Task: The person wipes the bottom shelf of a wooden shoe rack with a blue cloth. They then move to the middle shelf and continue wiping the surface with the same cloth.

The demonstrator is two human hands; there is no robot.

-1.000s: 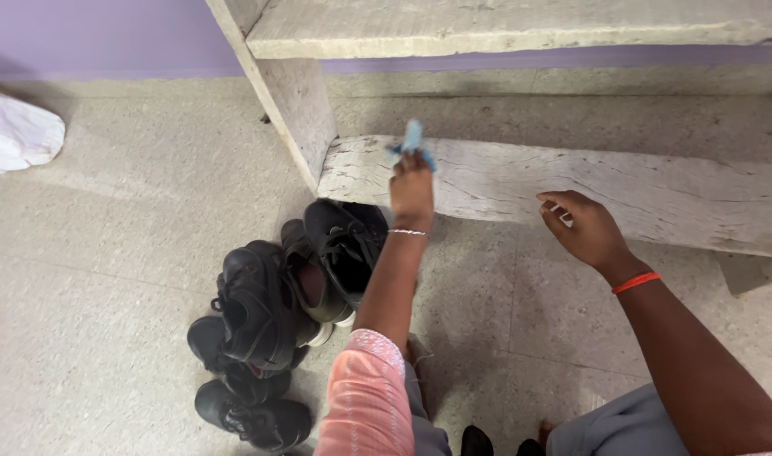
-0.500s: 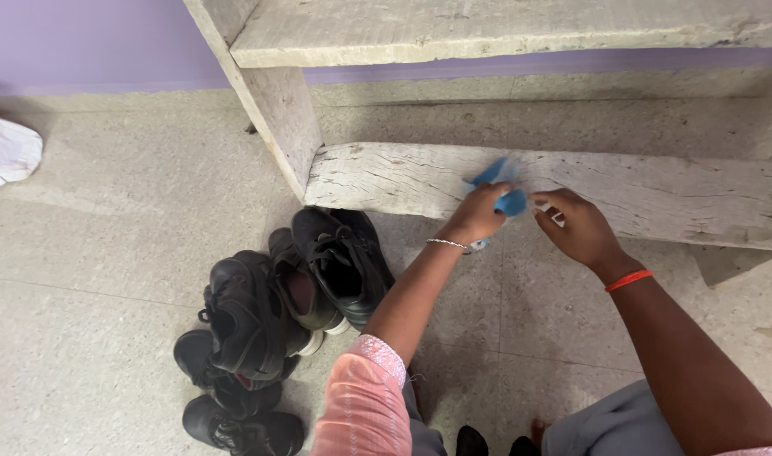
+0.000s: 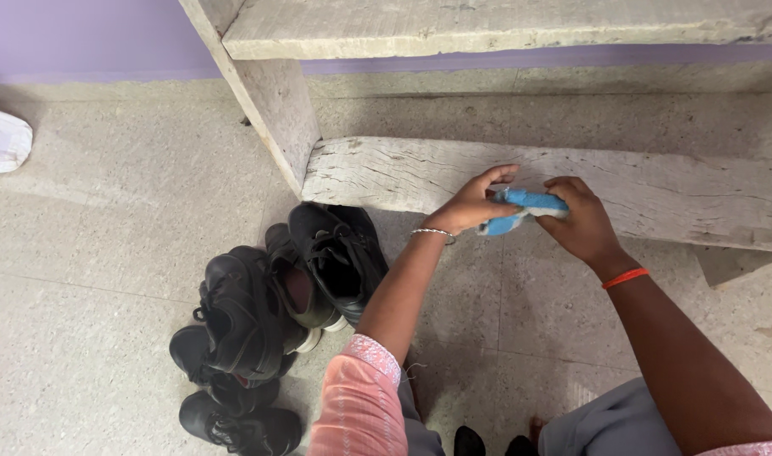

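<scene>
A small blue cloth (image 3: 521, 209) is stretched between both my hands, just in front of the lower plank (image 3: 656, 190) of a worn grey wooden rack. My left hand (image 3: 470, 204), with a thin silver bracelet on the wrist, pinches the cloth's left end. My right hand (image 3: 580, 221), with a red band on the wrist, grips its right end. Both hands hover a little above the floor, close to the plank's front face.
A heap of black shoes (image 3: 276, 304) lies on the speckled floor to the left, against the rack's upright post (image 3: 272, 101). An upper shelf (image 3: 504, 29) runs along the top. A white bag (image 3: 2, 139) sits far left by the purple wall.
My left hand carried the blue cloth from the plank's left part rightward and down to meet my right hand, which now grips the cloth's other end.
</scene>
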